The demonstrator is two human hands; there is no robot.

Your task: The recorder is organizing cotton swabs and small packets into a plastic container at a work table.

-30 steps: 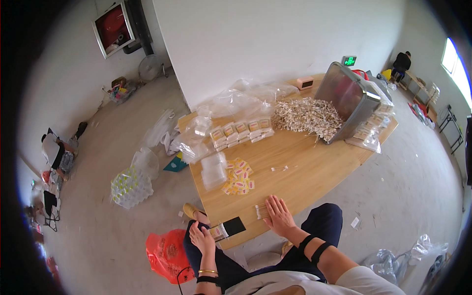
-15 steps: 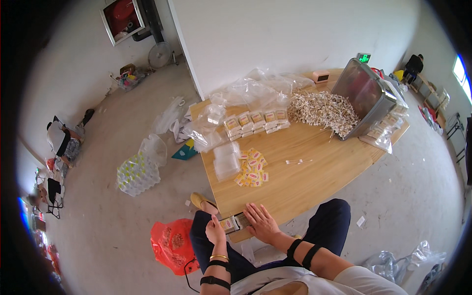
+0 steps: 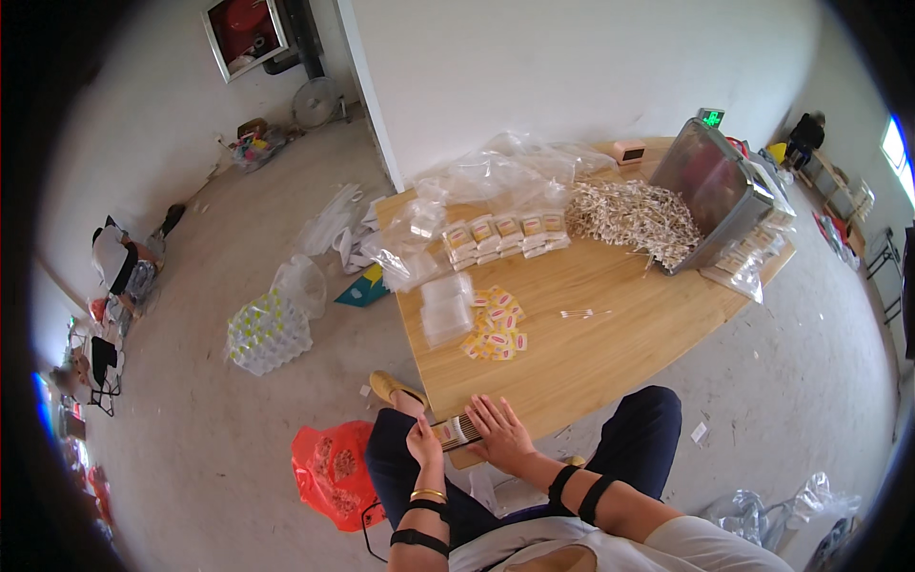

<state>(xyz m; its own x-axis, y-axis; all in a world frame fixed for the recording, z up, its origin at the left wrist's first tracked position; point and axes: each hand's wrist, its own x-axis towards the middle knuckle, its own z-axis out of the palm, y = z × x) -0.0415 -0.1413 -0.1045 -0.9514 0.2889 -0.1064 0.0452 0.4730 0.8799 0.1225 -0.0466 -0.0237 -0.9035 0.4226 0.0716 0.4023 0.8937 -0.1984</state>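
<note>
- Since the earliest frame, the right hand (image 3: 503, 437) has been brought leftward along the table edge, and the row of swabs (image 3: 466, 429) beside its fingers has been slid up against the small packet (image 3: 444, 435).
- By the left hand (image 3: 423, 442) the packet is held at its left end, with the fingers curled closed around it; the finger pads are hidden.
- With the right hand nothing is seen to be clasped: it is laid palm down, fingers straight and slightly apart, over the right end of the row. What is covered by the palm cannot be told.
- Packet and row are set at the near corner of the wooden table (image 3: 553, 367), between the two hands.
- Farther back, loose yellow-and-white cards (image 3: 498, 329) are scattered beside a stack of clear bags (image 3: 446, 310).
- Behind these, filled packets (image 3: 505, 234) are lined up; a heap of swabs (image 3: 634, 219) is spilled before a tipped grey tub (image 3: 710, 186).
- On the floor, a red bag (image 3: 334, 472) is seen near the left leg.
</note>
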